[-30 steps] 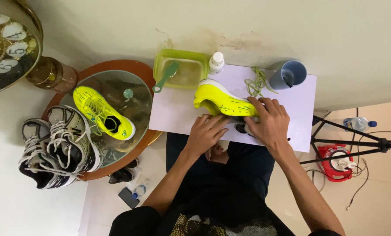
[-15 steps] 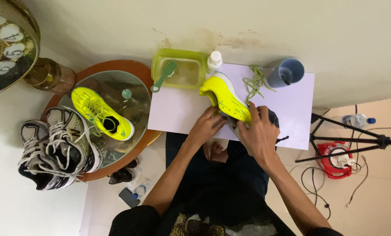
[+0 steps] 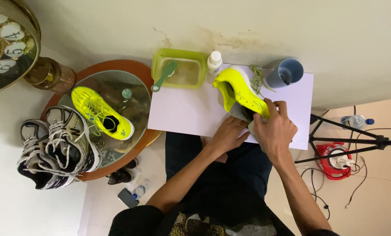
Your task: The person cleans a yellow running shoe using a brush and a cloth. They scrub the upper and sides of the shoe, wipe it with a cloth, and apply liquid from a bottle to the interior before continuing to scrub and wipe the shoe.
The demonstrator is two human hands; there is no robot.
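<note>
A neon yellow sneaker [image 3: 237,89] lies on a white sheet [image 3: 182,111] spread over the work surface, its toe pointing away from me. My right hand [image 3: 274,129] grips the shoe's heel end. My left hand [image 3: 228,133] touches the heel opening from below, fingers at the inside of the shoe. The shoe's laces [image 3: 257,78] lie loose on the sheet beside it.
A green tub [image 3: 180,70] with a green brush [image 3: 164,76], a small white bottle [image 3: 214,62] and a blue cup [image 3: 285,72] stand at the sheet's far edge. A second yellow sneaker [image 3: 100,111] and black-and-white shoes [image 3: 55,146] sit on a round glass table [image 3: 130,105]. A tripod [image 3: 352,140] stands right.
The shoe has been turned from lying crosswise to pointing away from me and drawn nearer. Both hands shifted to its heel end.
</note>
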